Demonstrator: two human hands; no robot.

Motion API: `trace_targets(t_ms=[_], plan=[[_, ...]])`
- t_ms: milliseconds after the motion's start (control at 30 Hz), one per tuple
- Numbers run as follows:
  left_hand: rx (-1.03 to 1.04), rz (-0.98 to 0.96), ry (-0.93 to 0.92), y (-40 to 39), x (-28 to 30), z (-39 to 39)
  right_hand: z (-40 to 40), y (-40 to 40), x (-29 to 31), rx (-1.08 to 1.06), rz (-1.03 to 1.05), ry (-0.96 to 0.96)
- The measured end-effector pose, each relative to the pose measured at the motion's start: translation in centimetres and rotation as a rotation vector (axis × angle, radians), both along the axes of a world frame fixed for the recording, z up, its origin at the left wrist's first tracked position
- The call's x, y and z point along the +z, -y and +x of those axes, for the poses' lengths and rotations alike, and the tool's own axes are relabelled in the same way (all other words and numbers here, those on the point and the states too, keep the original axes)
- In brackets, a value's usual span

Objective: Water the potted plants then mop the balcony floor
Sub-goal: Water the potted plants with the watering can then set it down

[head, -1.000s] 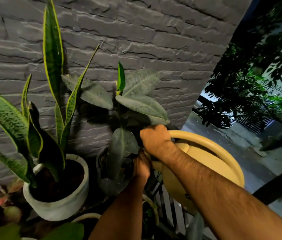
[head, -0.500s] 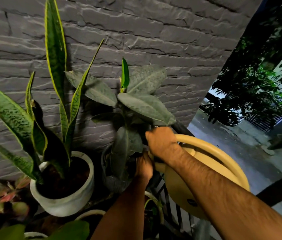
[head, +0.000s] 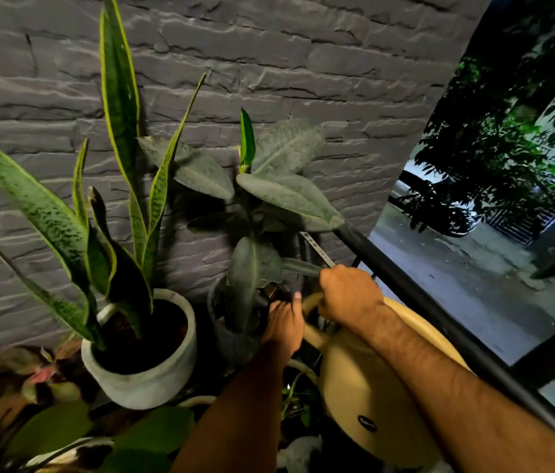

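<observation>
Snake plant in pale round pot, far left, against grey stone wall; broad-leaved plant in dark pot, just right of it; left hand at that dark pot's rim, fingers curled downward, what they hold cannot be told; right hand fisted round handle of cream watering can; can's long axis runs leftward toward dark pot, spout end hidden behind left hand; right hand governs the tilt; black railing close right.
</observation>
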State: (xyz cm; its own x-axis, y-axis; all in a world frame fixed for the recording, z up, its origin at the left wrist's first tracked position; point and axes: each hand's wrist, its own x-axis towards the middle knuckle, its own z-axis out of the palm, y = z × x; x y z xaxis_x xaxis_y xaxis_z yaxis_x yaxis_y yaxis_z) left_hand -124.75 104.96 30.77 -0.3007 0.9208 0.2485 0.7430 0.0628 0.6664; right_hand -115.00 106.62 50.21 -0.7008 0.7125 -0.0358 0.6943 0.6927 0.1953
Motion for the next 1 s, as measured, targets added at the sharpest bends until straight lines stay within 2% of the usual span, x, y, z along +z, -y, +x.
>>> trace_targets(t_ms=[133,233,333,400,433,500,567,700,767,833,1000], plan=[[0.092,0.016,-0.162,1.8,1.2,-0.3,0.4,1.7,-0.1,-0.003,-0.006,-0.033],[0.199,-0.041,0.066,3.9,2.3,-0.9,-0.1,3.2,0.0,0.019,0.015,-0.028],[0.192,0.026,-0.017,5.3,0.7,-1.1,-0.9,4.5,0.5,0.048,0.022,-0.021],[0.21,0.058,0.07,5.9,0.8,-2.2,-1.7,5.3,0.8,0.085,0.036,-0.016],[0.25,0.167,0.098,6.6,1.1,-3.3,-2.1,5.6,0.9,0.102,0.042,-0.02],[0.367,0.274,-0.051,8.5,0.5,-4.3,-3.2,6.3,1.3,0.137,0.055,-0.018],[0.375,0.244,0.006,10.0,1.4,-5.0,-4.6,7.2,2.0,0.175,0.08,-0.009],[0.344,0.152,-0.009,10.2,1.2,-7.7,-7.4,8.8,3.4,0.252,0.139,0.012],[0.425,0.189,0.108,9.6,2.0,-8.9,-8.9,9.4,4.0,0.288,0.151,0.021],[0.394,0.188,0.253,10.2,3.8,-10.6,-10.5,10.0,4.5,0.325,0.158,0.032],[0.375,0.295,0.43,11.0,6.4,-13.7,-13.5,11.0,5.7,0.409,0.203,0.08]])
